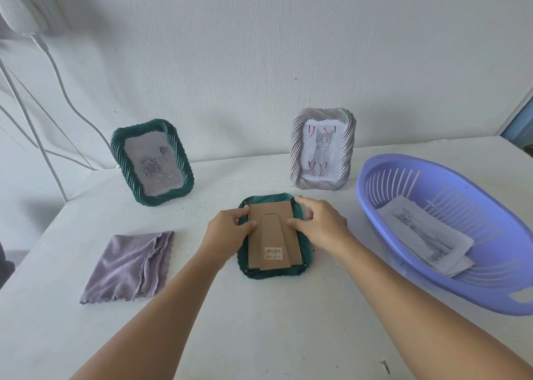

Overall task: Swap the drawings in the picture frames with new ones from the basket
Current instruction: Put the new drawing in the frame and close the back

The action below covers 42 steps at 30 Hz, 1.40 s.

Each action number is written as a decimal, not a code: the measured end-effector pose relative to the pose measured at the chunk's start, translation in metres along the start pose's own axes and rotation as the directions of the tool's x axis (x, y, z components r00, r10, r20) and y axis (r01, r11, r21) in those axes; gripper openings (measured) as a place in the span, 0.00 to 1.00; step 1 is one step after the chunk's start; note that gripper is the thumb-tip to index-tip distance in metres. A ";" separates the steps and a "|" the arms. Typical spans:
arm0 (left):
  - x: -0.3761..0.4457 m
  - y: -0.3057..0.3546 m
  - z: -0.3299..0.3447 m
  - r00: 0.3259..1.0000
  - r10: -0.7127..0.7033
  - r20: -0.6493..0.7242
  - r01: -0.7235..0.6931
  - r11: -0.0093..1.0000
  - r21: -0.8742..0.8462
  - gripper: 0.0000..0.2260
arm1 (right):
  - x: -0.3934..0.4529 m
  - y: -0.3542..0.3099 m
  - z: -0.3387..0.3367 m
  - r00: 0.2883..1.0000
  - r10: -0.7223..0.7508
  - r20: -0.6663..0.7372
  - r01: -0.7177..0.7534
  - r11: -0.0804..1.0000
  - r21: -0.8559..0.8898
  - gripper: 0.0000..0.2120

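A dark green picture frame (274, 273) lies face down in the middle of the table, its brown cardboard back (274, 235) and folded stand facing up. My left hand (227, 232) rests on the frame's left side, fingers on the cardboard edge. My right hand (320, 224) presses on the right side, thumb on the cardboard and fingers at the top right corner. A second green frame (152, 162) with a rose drawing stands at the back left. A silver frame (323, 149) with a kitten drawing stands at the back right. The purple basket (427, 278) at the right holds cat drawings (427, 235).
A folded lilac cloth (129, 267) lies on the white table (259, 322) to the left of the face-down frame. White cables (57, 71) hang along the wall at the far left. A small dark screw (385, 366) lies near the front edge.
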State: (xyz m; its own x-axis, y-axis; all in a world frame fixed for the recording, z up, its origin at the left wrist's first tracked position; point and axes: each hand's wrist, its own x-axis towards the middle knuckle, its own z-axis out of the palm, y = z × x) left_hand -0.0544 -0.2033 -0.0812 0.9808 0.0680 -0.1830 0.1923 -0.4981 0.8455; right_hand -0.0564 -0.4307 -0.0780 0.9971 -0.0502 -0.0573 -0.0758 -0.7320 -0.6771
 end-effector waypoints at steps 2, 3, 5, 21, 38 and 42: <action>0.000 0.000 0.000 1.000 0.005 -0.004 -0.005 1.000 0.008 0.24 | 0.001 0.001 0.000 1.000 -0.008 0.024 0.009 0.999 -0.038 0.25; 0.001 0.000 0.000 1.000 0.007 -0.004 -0.007 1.000 0.013 0.24 | 0.001 0.002 0.001 0.999 -0.012 0.032 0.014 0.998 -0.065 0.24; 0.001 -0.001 0.000 1.000 0.004 -0.001 -0.004 1.000 0.017 0.24 | 0.001 0.004 0.002 0.999 -0.020 0.050 0.026 0.992 -0.123 0.24; -0.014 0.004 -0.013 0.990 0.127 0.068 -0.139 0.963 0.232 0.26 | -0.024 -0.009 0.008 0.958 -0.272 -0.097 0.229 0.921 -0.316 0.25; -0.057 -0.013 -0.044 0.908 0.262 0.327 -0.352 0.900 0.257 0.16 | -0.038 -0.010 0.008 0.925 -0.342 0.168 0.375 0.897 -0.235 0.33; -0.059 -0.014 -0.042 0.905 0.289 0.313 -0.383 0.873 0.301 0.15 | -0.038 -0.012 0.006 0.926 -0.335 0.173 0.370 0.897 -0.241 0.31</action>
State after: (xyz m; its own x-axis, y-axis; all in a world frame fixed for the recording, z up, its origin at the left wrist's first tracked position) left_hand -0.1138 -0.1636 -0.0615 0.9324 -0.3530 -0.0782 -0.2179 -0.7214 0.6574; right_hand -0.0936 -0.4158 -0.0721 0.9473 0.3168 0.0470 0.3030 -0.8391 -0.4518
